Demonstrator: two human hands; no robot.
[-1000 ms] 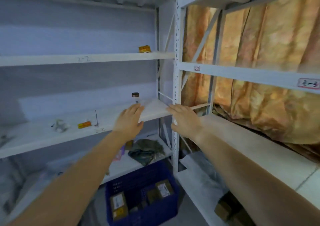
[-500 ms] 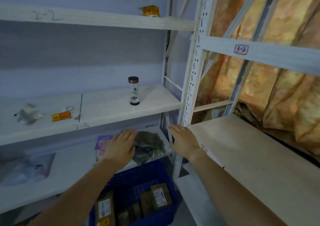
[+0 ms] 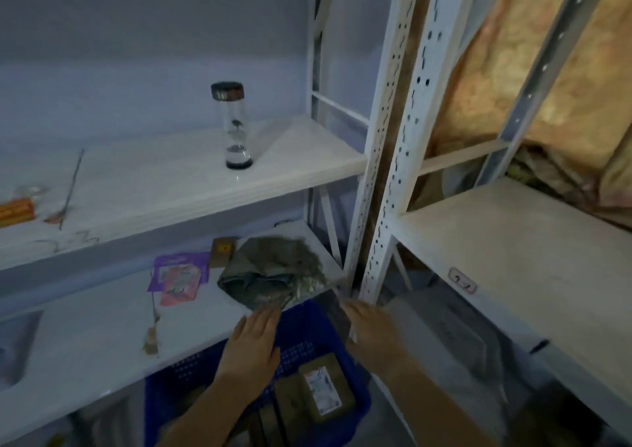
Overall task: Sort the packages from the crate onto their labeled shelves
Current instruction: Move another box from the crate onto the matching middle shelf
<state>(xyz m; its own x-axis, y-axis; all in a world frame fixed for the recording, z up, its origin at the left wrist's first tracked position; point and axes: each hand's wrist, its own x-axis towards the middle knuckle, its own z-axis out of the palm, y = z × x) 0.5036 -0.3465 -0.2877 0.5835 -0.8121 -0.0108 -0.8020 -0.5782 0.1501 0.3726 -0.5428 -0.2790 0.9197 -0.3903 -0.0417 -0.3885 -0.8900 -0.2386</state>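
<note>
Blue crate [image 3: 304,347]: stands low at the foot of the racks, partly tucked under the lower left shelf [image 3: 85,344], just left of the white uprights [image 3: 379,138].

Packages: lie inside the crate. Brown box with white label [image 3: 325,392] near the right wall. More brown boxes [image 3: 270,416] beside it, partly hidden by the left forearm.

Left hand [image 3: 254,344]: flat, fingers straight and together, back upward, holding nothing. Hovers over the crate with fingertips at the front edge of the grey-green bag [image 3: 273,272]. Contact with the bag: cannot tell.

Right hand [image 3: 371,330]: fingers stretched forward and relaxed, back upward, above the crate's right rim near the base of the uprights. Dark flat patch [image 3: 333,313] just beside the fingers, too blurred to identify.

Lower left shelf, contents:
- Grey-green bag, crumpled, at the front right corner.
- Purple packet [image 3: 181,265] with a pink packet [image 3: 179,287] lying on it, left of the bag.
- Small brown box [image 3: 222,253] behind, between the purple packet and the bag.
- Thin stick with brown tag [image 3: 152,330] toward the front.

Middle left shelf [image 3: 154,186], contents:
- Clear tube with dark cap [image 3: 234,125], upright.
- Thin rod [image 3: 70,190], lying flat.
- Orange packet [image 3: 15,210] at the left edge of view.
- Handwritten mark [image 3: 68,241] on the front edge.

Right shelf [image 3: 513,241]: pale board with a small label [image 3: 461,284] on its front edge. Tan cloth [image 3: 564,87] hangs behind.
</note>
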